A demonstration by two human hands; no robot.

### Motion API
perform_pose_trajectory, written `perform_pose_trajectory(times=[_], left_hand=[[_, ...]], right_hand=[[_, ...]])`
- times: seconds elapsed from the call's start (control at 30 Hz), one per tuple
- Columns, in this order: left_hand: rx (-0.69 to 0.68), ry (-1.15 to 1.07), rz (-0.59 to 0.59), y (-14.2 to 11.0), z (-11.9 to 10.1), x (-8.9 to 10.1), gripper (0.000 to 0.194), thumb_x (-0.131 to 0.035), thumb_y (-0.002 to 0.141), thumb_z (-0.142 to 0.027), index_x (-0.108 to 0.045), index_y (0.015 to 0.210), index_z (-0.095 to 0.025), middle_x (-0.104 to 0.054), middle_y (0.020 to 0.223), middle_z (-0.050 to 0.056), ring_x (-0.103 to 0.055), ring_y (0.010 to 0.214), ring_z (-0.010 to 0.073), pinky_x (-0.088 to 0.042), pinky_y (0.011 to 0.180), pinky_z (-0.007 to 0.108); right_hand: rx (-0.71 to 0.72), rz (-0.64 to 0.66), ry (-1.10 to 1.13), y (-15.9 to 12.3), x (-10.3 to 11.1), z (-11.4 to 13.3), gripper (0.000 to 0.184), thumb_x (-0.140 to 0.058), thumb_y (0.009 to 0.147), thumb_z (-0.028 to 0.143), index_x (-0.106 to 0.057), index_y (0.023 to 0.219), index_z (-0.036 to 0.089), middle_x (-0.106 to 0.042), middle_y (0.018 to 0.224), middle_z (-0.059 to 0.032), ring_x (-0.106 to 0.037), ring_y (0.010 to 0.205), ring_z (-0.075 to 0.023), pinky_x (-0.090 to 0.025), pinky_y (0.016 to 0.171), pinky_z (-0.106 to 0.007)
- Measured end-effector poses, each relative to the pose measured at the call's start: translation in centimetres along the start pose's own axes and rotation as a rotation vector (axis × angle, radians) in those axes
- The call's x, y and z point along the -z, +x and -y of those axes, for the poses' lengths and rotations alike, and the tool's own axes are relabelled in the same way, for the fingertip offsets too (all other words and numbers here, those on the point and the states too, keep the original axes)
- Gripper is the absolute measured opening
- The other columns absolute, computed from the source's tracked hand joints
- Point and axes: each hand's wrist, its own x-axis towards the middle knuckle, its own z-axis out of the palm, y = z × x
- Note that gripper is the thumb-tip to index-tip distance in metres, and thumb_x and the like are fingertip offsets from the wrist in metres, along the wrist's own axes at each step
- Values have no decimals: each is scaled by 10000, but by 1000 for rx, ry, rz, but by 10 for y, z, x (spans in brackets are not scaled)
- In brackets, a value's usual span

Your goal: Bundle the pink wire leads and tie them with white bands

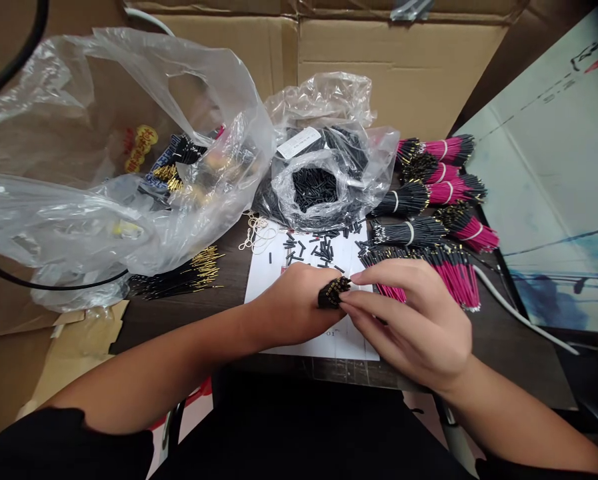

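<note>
One black bundle with gold-coloured ends [330, 293], wrapped by the left hand's [296, 301] curled fingers. Right hand [416, 317]: fingertips close together at the bundle's ends; whether pinching a piece, cannot tell. Beyond the fingers: loose black tubes [323, 251] on white paper [257, 275]; farther, an open clear bag [283, 183] of similar tubes.

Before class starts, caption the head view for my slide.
The left hand grips a dark bundle as the right hand touches its end, above white paper strewn with black pieces.
</note>
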Motion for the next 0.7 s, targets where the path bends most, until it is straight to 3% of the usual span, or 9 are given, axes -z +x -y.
perform_pose_trajectory(times=[0.17,0.27,0.37,0.5,0.6,0.7], left_hand=[[66,-66,-15,3,1,1,227,-560,845,-237,-473,647,-166,-478,602,-56,-411,588,76,-329,540,203],[144,-131,-41,5,2,5,262,-565,845,-250,-444,626,-175,-445,564,-58,-421,542,74,-327,506,205],[221,-189,-84,6,4,9,282,-569,871,-299,-434,649,-191,-451,529,-63,-451,465,75,-329,463,207],[96,-65,-182,6,8,12,364,-576,886,-324,-370,611,-204,-378,495,-70,-407,459,74,-300,454,208],[-10,21,-211,7,10,12,364,-568,876,-268,-341,600,-203,-347,502,-74,-350,478,69,-305,484,216],[-97,53,-236,7,8,11,358,-562,868,-226,-323,602,-201,-317,518,-78,-309,497,67,-309,509,220]], right_hand=[[165,59,-61,-4,-4,-2,396,-760,784,135,-678,1169,90,-684,1182,-155,-628,1134,-276,-569,951,-438],[128,100,-60,-4,-4,-12,467,-751,810,231,-637,1258,165,-611,1342,-153,-565,1244,-313,-527,1007,-522],[2,104,-92,-5,-4,-27,507,-725,836,281,-586,1314,186,-565,1395,-158,-542,1263,-324,-479,1021,-548],[-138,249,-281,-11,-14,-44,268,-660,882,218,-662,1146,171,-671,1156,-116,-585,1078,-289,-459,898,-466],[-118,396,-381,-14,-28,-45,124,-611,928,229,-693,1012,189,-688,963,-67,-569,936,-247,-396,849,-420],[-100,442,-436,-13,-38,-43,111,-574,936,179,-675,891,175,-660,853,-59,-532,869,-236,-357,827,-407]])
